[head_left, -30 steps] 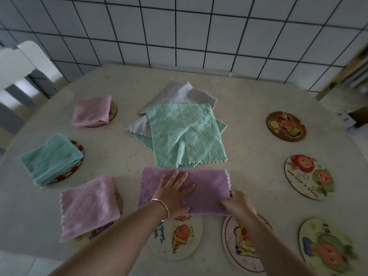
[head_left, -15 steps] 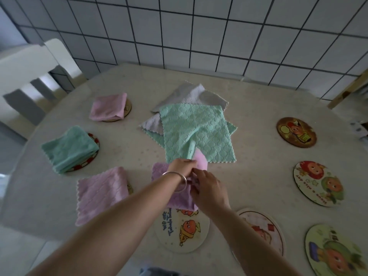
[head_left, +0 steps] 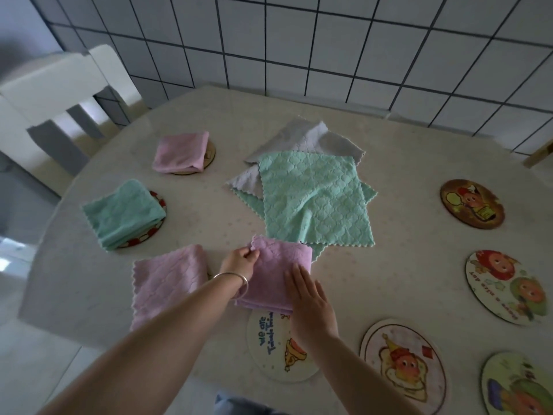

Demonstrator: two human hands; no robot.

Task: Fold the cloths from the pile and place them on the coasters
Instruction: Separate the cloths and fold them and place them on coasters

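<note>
Your left hand (head_left: 241, 262) fingers pinch the folded pink cloth (head_left: 276, 277)'s corner by the pile (head_left: 311, 193); your right hand (head_left: 311, 304) lies flat on it. Three coasters hold cloths; five lie bare.

A wall of pale square tiles (head_left: 299, 49) with dark grout lines runs behind a rounded, cream-coloured surface (head_left: 404, 163) speckled with faint dots. At the far left stands a white slatted chair (head_left: 59, 94), its backrest near the surface's edge. Pale, glossy floor (head_left: 27, 339) shows at lower left, catching a soft reflection. A sliver of light wooden furniture (head_left: 541, 154) sits at the right edge. Dim, even light fills the room.
</note>
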